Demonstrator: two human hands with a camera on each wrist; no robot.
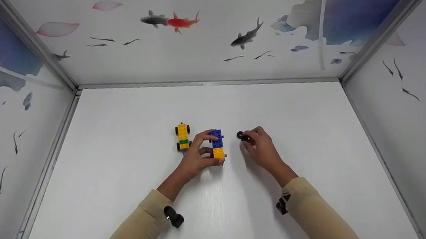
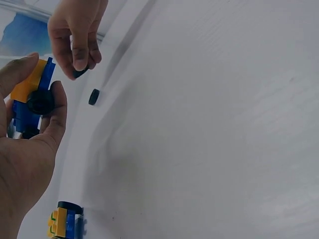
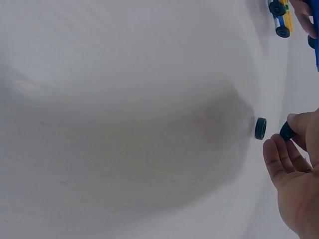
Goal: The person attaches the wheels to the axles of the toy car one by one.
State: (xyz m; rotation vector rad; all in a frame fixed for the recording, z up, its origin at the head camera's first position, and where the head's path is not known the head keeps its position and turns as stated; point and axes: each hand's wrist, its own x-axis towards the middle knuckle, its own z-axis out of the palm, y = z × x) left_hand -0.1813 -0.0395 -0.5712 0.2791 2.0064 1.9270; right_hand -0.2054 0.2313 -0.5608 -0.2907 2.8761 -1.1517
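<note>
My left hand [image 1: 194,159] grips a toy car [image 1: 218,144] of blue and yellow building bricks, held above the white table. Black wheels [image 2: 41,102] show on one side of it in the left wrist view; bare axle stubs stick out on its right side in the head view. Between thumb and fingertips, my right hand [image 1: 265,151] pinches a small black wheel [image 3: 286,130]. Beside those fingertips another black wheel [image 1: 239,135] stands on the table, apart from the hand. Left of the left hand sits a second toy car [image 1: 183,136], yellow with a green stripe and black wheels.
The white table [image 1: 118,188] is bounded by printed panels: a back wall [image 1: 202,58], a left wall [image 1: 41,111] and a right wall [image 1: 386,109]. Metal strips run along their edges. Small black cameras [image 1: 174,217] are strapped at both sleeves.
</note>
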